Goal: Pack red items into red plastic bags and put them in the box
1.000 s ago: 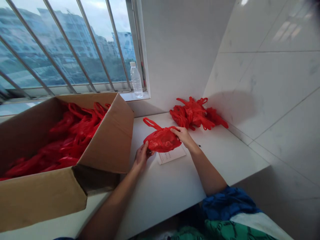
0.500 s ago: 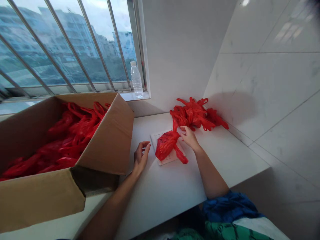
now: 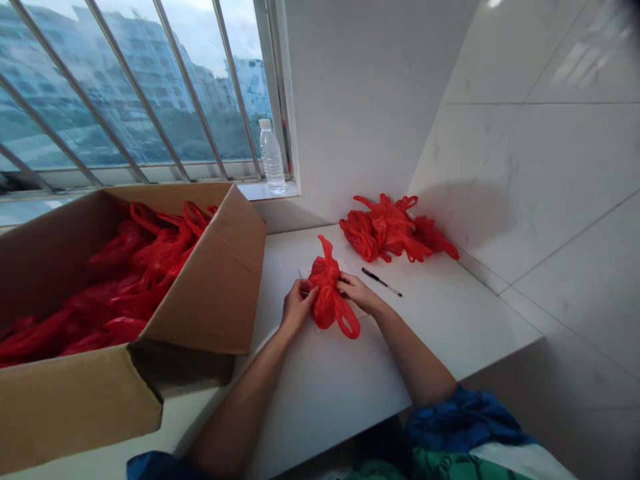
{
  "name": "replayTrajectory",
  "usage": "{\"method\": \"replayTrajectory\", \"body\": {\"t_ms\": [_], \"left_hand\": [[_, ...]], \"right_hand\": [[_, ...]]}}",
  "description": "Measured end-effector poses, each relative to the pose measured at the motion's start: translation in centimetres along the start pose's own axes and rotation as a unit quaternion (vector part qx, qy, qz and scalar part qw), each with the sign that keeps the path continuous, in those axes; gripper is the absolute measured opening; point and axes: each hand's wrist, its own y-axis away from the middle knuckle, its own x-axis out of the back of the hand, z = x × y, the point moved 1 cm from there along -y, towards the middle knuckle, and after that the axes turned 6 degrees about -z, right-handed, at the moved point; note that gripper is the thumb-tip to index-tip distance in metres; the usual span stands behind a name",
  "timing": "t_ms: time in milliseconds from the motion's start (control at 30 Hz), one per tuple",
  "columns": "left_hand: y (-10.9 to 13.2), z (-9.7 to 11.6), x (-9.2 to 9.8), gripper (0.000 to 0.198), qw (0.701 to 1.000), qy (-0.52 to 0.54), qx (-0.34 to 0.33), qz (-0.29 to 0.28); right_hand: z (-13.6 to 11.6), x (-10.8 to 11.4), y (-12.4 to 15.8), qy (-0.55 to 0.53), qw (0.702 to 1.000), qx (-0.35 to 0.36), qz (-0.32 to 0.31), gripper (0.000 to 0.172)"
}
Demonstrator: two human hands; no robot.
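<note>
A knotted red plastic bag (image 3: 326, 303) rests over a white sheet or pad (image 3: 363, 311) on the white table, one handle loop pointing up and another hanging toward me. My left hand (image 3: 299, 303) grips the bag's left side, thumb on top and fingers curled. On its right side, the fingers of my right hand (image 3: 356, 291) are closed on the bag near the knot. What is inside the bag is hidden. Just right of my right hand lies a black pen (image 3: 381, 282).
A large open cardboard box (image 3: 210, 280) with several red bags (image 3: 135, 273) inside stands on the left. More red bags (image 3: 385, 227) are heaped at the back against the wall. A water bottle (image 3: 271, 159) stands on the sill by the barred window.
My left hand has moved right and taken hold of the bag. My right hand has come down and left onto it. The bag has turned, and the pen now shows.
</note>
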Motion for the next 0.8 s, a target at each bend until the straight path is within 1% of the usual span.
{"method": "replayTrajectory", "body": {"t_ms": [100, 167, 233, 300, 400, 467, 533, 633, 700, 733, 800], "left_hand": [[-0.1, -0.3, 0.5, 0.033, 0.995, 0.098, 0.011, -0.014], [-0.2, -0.3, 0.8, 0.037, 0.989, 0.144, 0.025, -0.012], [-0.4, -0.4, 1.1, 0.041, 0.987, 0.156, 0.027, -0.007], [-0.5, -0.7, 1.4, 0.038, 0.992, 0.123, 0.01, -0.007], [-0.5, -1.1, 1.8, 0.021, 0.999, -0.026, -0.038, -0.022], [-0.3, -1.0, 2.0, 0.017, 0.994, -0.093, -0.054, -0.03], [-0.1, -0.7, 2.1, 0.019, 0.994, -0.09, -0.053, -0.026], [0.0, 0.0, 1.9, 0.029, 0.997, -0.075, -0.03, 0.0], [0.0, 0.3, 1.6, 0.032, 0.995, -0.096, -0.031, 0.019], [-0.1, 0.3, 1.5, 0.032, 0.993, -0.109, -0.039, 0.026], [-0.2, 0.1, 1.3, 0.034, 0.992, -0.112, -0.044, 0.032]], "right_hand": [[-0.3, 0.5, 0.1, 0.014, 0.998, 0.053, 0.007, 0.035], [-0.5, 1.5, 0.0, 0.017, 0.997, 0.073, 0.032, 0.037], [-0.3, 2.6, -0.1, 0.008, 0.995, 0.079, 0.067, 0.04], [0.1, 3.5, -0.1, 0.037, 0.991, 0.081, 0.101, 0.041], [0.6, 4.0, -0.1, 0.165, 0.976, 0.079, 0.119, 0.035], [0.5, 4.1, 0.0, 0.229, 0.962, 0.071, 0.129, 0.032], [0.2, 4.0, 0.1, 0.251, 0.952, 0.064, 0.161, 0.032], [-0.3, 3.7, 0.3, 0.282, 0.932, 0.061, 0.219, 0.036], [-0.2, 3.1, 0.2, 0.291, 0.931, 0.055, 0.215, 0.037], [0.1, 2.7, 0.1, 0.289, 0.935, 0.052, 0.196, 0.037], [0.6, 1.9, -0.2, 0.272, 0.951, 0.051, 0.139, 0.037]]}}
